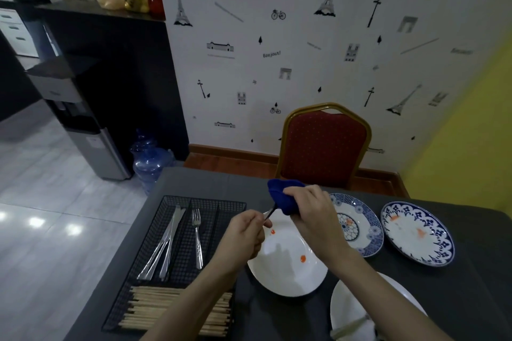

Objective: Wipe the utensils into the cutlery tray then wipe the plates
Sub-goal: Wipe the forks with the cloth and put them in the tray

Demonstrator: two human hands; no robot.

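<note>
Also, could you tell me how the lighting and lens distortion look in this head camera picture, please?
Head view: bright lamp glare on the floor tiles; wide-angle bending curves the wall and table edges; the hands cast a soft shadow on the white plate; corners are dim and slightly soft.

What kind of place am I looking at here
Probably a dining area in a home or small eatery: a table set with soiled plates, a wire cutlery tray, a red banquet chair, and a water dispenser by the wall.
</note>
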